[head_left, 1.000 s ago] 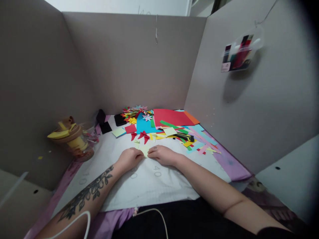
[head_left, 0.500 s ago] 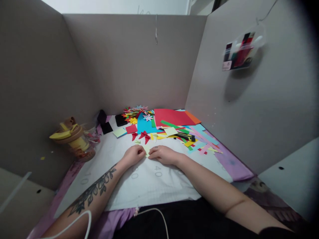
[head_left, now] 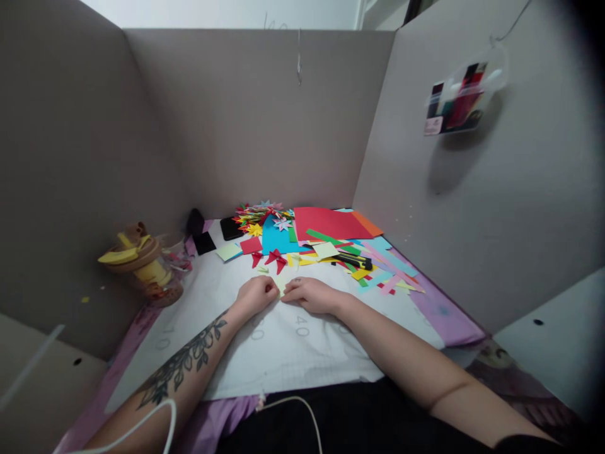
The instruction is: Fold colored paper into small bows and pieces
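Observation:
A small pale yellow-green piece of paper (head_left: 282, 284) lies between my two hands on the white cloth. My left hand (head_left: 258, 294) is closed, thumb and fingers pinching its left edge. On the other side my right hand (head_left: 309, 294) has its fingers bent together on the right part of the paper. My fingers cover much of it, so its folds cannot be made out. Just beyond are red folded paper pieces (head_left: 276, 260) and a small pale green folded piece (head_left: 263, 269).
Behind lie folded paper stars (head_left: 255, 229), red sheets (head_left: 326, 224), a blue sheet (head_left: 278, 238), paper strips (head_left: 392, 258) and a yellow-black utility knife (head_left: 354, 260). A lidded cup (head_left: 154, 271) stands at left. Grey panels (head_left: 259, 113) enclose the table; a plastic pouch (head_left: 458, 104) hangs at right.
Both hands stay at nearly the same spot with the paper; finger positions differ only slightly. The whole view has shifted a little.

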`<state>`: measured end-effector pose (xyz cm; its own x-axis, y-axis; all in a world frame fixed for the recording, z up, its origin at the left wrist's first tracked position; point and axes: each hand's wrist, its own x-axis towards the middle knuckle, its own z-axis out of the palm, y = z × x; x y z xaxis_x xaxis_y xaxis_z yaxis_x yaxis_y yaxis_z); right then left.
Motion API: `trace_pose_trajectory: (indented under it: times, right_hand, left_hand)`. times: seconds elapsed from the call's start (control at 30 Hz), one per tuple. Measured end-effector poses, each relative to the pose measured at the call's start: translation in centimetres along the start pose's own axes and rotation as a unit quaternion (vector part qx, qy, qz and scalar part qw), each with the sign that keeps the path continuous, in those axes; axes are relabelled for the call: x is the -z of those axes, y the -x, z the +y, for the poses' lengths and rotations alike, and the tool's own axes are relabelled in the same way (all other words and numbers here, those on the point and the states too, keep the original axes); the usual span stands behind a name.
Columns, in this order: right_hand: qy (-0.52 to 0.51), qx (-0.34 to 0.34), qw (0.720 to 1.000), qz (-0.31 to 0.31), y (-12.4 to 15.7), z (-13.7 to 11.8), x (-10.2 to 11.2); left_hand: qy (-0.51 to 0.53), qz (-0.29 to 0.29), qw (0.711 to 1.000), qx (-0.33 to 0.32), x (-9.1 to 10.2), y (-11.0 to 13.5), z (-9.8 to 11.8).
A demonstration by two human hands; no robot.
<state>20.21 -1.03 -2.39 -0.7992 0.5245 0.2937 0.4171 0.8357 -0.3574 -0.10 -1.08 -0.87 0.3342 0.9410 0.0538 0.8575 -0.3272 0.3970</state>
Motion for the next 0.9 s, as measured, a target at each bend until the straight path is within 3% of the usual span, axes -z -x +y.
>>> trace_pose_trajectory:
  times: [0.47,0.9]
  right_hand:
    - [-0.001,-0.008,1.000,-0.019,-0.4,-1.0,0.5]
    - [0.021,-0.030,0.999,-0.027,-0.5,-1.7,0.5]
  left_hand:
    - [-0.015,0.007,1.000,0.009,-0.2,0.0,0.2]
    - [0.067,0.011,0.996,-0.055,0.3,-0.1,-1.6]
